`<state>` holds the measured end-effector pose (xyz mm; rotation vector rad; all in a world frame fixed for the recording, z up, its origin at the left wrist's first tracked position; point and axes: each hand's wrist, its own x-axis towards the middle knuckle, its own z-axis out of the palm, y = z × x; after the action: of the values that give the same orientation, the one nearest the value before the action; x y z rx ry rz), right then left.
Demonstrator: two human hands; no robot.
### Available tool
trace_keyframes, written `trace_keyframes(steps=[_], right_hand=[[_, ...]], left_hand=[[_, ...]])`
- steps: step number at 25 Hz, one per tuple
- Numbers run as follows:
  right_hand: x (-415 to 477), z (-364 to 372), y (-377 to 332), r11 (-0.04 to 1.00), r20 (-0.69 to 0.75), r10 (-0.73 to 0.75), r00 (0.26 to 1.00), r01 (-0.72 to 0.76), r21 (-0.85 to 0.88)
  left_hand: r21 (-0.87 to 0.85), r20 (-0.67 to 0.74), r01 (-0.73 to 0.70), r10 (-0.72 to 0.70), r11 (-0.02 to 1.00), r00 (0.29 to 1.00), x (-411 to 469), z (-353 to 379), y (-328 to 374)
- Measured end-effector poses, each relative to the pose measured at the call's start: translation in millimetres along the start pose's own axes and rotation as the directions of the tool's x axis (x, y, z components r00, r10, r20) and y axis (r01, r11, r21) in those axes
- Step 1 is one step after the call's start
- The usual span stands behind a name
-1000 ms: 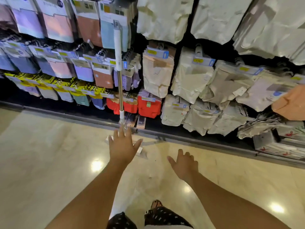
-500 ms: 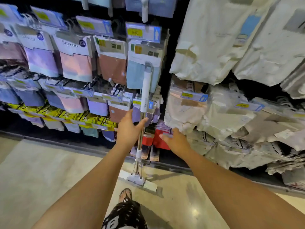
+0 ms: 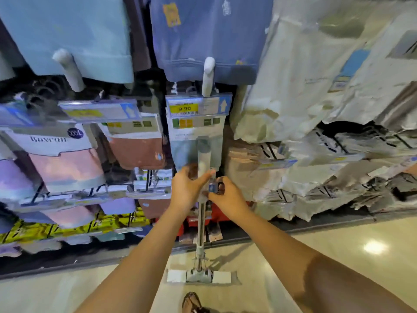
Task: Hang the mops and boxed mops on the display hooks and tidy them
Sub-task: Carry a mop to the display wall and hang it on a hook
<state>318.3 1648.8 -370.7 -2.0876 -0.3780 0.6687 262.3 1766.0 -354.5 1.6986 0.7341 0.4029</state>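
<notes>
On my left the hooks carry flat packs, a pink pack (image 3: 65, 163) among them, each with folded cloth under a card header. My left hand (image 3: 188, 188) is wrapped round the mop (image 3: 204, 159), thumb across the front of the white grip. The mop stands upright, its flat head on the floor (image 3: 338, 256) at the foot of the display and its top in front of a teal pack (image 3: 180, 152) under the price tag (image 3: 198, 107). My right hand (image 3: 228, 198) sits just below, fingers curled onto the shaft at a small blue label. As I judge it, lifting from here could drive the handle top into the price tag or the white peg (image 3: 208, 73) above and knock packs loose, and the free head could swing into my foot (image 3: 191, 301). On the right, pale bags (image 3: 316, 86) hang crowded, holding light folded goods I cannot identify. I can make out no boxed mops.
</notes>
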Motion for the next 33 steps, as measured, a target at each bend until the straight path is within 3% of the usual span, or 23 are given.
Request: trace_keyframes(steps=[3,11,20,26,33], right_hand=[[2.1,-6.5,-4.9,1.0,0.002,-0.004,1.0,0.004,0.011],[-30.7,11.7,-4.0,0.992,0.059,-0.051,0.997,0.044,0.119],[-127.7,12.0,35.8,0.988,0.018,-0.061,0.998,0.057,0.147],[-190.5,16.4,60.6,0.974,0.024,-0.097,0.995,0.09,0.208],[-236.5,40.9,68.0,0.956,0.08,-0.029,0.996,0.005,0.292]], left_hand=[[-0.054,0.065,0.008,-0.004,0.999,0.998,-2.5,9.3,-0.4],[-0.028,0.066,-0.126,0.128,0.992,0.99,-47.9,-2.7,-10.9],[-0.05,0.061,-0.133,0.136,0.99,0.989,-157.4,-7.7,-8.2],[-0.08,0.17,-0.17,0.181,0.982,0.969,-225.2,-22.2,6.1],[-0.149,0.202,-0.132,0.161,0.98,0.966,-275.3,-45.3,12.2]])
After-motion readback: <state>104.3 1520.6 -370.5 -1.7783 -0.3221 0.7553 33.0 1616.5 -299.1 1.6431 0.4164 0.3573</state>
